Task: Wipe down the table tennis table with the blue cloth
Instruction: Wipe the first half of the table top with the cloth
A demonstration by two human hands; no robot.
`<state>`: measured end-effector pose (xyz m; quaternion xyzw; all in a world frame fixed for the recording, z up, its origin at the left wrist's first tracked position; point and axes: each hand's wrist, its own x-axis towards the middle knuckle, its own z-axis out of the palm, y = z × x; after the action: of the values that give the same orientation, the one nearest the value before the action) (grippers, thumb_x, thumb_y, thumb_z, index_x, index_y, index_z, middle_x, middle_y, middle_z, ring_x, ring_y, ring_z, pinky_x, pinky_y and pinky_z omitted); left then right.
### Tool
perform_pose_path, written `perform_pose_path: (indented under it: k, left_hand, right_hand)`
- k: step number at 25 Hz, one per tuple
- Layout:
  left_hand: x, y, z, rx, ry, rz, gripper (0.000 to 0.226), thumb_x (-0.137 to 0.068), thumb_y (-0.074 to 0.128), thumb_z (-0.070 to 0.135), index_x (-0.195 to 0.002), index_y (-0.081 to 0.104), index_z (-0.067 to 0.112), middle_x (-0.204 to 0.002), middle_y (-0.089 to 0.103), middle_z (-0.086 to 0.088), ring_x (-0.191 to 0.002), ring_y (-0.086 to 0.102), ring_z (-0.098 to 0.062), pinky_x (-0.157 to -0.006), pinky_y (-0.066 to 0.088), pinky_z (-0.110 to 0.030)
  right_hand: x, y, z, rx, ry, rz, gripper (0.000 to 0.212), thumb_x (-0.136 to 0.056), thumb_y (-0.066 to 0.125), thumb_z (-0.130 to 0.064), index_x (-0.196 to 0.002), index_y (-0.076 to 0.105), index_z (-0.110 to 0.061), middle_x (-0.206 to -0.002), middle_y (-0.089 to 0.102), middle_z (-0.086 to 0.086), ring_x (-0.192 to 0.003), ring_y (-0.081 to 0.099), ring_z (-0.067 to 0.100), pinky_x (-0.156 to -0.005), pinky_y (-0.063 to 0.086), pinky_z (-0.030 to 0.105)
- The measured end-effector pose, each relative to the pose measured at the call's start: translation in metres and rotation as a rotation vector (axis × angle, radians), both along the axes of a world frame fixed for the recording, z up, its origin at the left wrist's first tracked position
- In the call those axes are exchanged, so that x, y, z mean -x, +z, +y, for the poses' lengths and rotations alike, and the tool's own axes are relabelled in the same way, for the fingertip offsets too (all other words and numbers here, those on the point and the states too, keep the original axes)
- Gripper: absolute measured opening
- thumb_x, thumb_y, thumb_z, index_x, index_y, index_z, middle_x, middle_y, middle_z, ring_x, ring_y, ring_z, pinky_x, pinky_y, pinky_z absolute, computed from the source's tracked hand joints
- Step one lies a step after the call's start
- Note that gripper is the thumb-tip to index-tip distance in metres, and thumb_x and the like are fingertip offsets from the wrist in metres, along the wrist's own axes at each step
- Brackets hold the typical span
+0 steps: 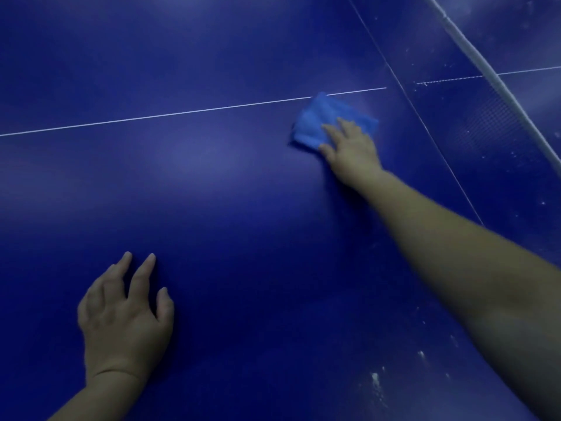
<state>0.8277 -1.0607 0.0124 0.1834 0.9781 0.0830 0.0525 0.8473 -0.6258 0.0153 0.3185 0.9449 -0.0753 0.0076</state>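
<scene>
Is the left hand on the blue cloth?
No, the left hand rests on the bare table, while the right hand presses the blue cloth.

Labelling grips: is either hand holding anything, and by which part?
The right hand presses flat fingers on the near edge of the blue cloth, not gripping; the left hand rests empty on the table.
</scene>
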Motion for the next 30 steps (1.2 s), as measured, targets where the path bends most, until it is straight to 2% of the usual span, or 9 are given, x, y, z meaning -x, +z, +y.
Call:
perform_pose_path:
  k: [3, 6, 10, 12, 18, 20, 23, 25, 30]
  left_hand:
    - [0.0, -0.002, -0.001, -0.004, -0.001, 0.012, 0.065, -0.085, 0.03, 0.05, -0.143, 0.044, 0.022, -0.15, 0.033, -0.009, -0.136, 0.029, -0.034, -0.107, 0.027, -0.062]
    - [-0.001, -0.002, -0.002, -0.024, -0.007, 0.004, 0.063, -0.086, 0.032, 0.048, -0.143, 0.043, 0.022, -0.15, 0.032, -0.01, -0.137, 0.028, -0.034, -0.109, 0.025, -0.061]
    - [-0.003, 0.0, -0.001, -0.045, -0.008, 0.012, 0.062, -0.087, 0.033, 0.046, -0.143, 0.043, 0.021, -0.151, 0.033, -0.011, -0.138, 0.027, -0.034, -0.111, 0.024, -0.059]
    - [-0.003, -0.001, -0.002, -0.044, -0.016, 0.019, 0.063, -0.088, 0.032, 0.047, -0.144, 0.042, 0.021, -0.151, 0.032, -0.011, -0.138, 0.027, -0.034, -0.11, 0.024, -0.06]
    - [-0.001, -0.004, -0.003, -0.033, -0.023, 0.036, 0.062, -0.088, 0.031, 0.047, -0.144, 0.041, 0.021, -0.151, 0.032, -0.011, -0.137, 0.027, -0.035, -0.11, 0.024, -0.06]
    - [-0.003, -0.004, -0.002, -0.039, -0.019, 0.034, 0.063, -0.088, 0.031, 0.047, -0.144, 0.041, 0.021, -0.151, 0.032, -0.011, -0.137, 0.026, -0.035, -0.11, 0.023, -0.06]
    - [-0.003, -0.003, -0.003, -0.059, -0.025, 0.033, 0.063, -0.087, 0.03, 0.048, -0.144, 0.041, 0.021, -0.152, 0.032, -0.011, -0.137, 0.026, -0.035, -0.11, 0.022, -0.061]
    - [-0.001, -0.005, -0.004, -0.07, -0.026, 0.035, 0.063, -0.087, 0.03, 0.048, -0.143, 0.042, 0.022, -0.151, 0.032, -0.011, -0.137, 0.025, -0.036, -0.11, 0.022, -0.061]
    - [0.0, -0.008, -0.003, -0.059, -0.024, 0.053, 0.062, -0.087, 0.031, 0.049, -0.142, 0.041, 0.022, -0.15, 0.032, -0.011, -0.136, 0.026, -0.035, -0.108, 0.024, -0.062]
  right_hand:
    - [-0.046, 0.006, 0.034, -0.018, -0.279, 0.102, 0.048, -0.096, 0.044, -0.049, -0.137, 0.047, -0.023, -0.142, 0.039, 0.012, -0.132, 0.035, 0.033, -0.105, 0.032, 0.047]
    - [-0.108, 0.004, -0.034, -0.093, -0.338, 0.165, 0.041, -0.09, 0.056, -0.046, -0.12, 0.057, -0.017, -0.119, 0.048, 0.017, -0.11, 0.044, 0.038, -0.092, 0.037, 0.046]
    - [-0.138, 0.0, -0.161, 0.001, 0.15, 0.268, 0.041, -0.082, 0.055, -0.057, -0.1, 0.063, -0.021, -0.095, 0.052, 0.007, -0.087, 0.049, 0.029, -0.073, 0.041, 0.039]
    - [-0.15, 0.002, -0.161, -0.02, 0.314, 0.243, 0.041, -0.082, 0.052, -0.059, -0.098, 0.063, -0.023, -0.093, 0.052, 0.005, -0.084, 0.05, 0.028, -0.073, 0.042, 0.038]
    - [-0.152, 0.006, -0.032, -0.094, -0.54, 0.278, 0.034, -0.091, 0.055, -0.043, -0.108, 0.061, -0.015, -0.114, 0.05, 0.021, -0.106, 0.049, 0.042, -0.086, 0.041, 0.046]
    - [-0.133, 0.007, -0.077, -0.079, -0.402, 0.253, 0.03, -0.088, 0.058, -0.042, -0.104, 0.063, -0.017, -0.11, 0.054, 0.02, -0.102, 0.052, 0.04, -0.083, 0.041, 0.044]
    - [-0.151, -0.001, -0.188, 0.068, 0.185, 0.279, 0.026, -0.079, 0.06, -0.045, -0.089, 0.063, -0.021, -0.089, 0.055, 0.007, -0.083, 0.053, 0.029, -0.07, 0.039, 0.038]
    - [-0.188, -0.001, -0.199, 0.085, 0.333, 0.262, 0.027, -0.078, 0.06, -0.046, -0.088, 0.063, -0.021, -0.086, 0.053, 0.003, -0.08, 0.052, 0.026, -0.067, 0.04, 0.036]
    - [-0.24, 0.01, -0.065, -0.063, -0.487, 0.218, 0.033, -0.09, 0.061, -0.04, -0.108, 0.061, -0.013, -0.109, 0.051, 0.021, -0.102, 0.051, 0.042, -0.084, 0.042, 0.047]
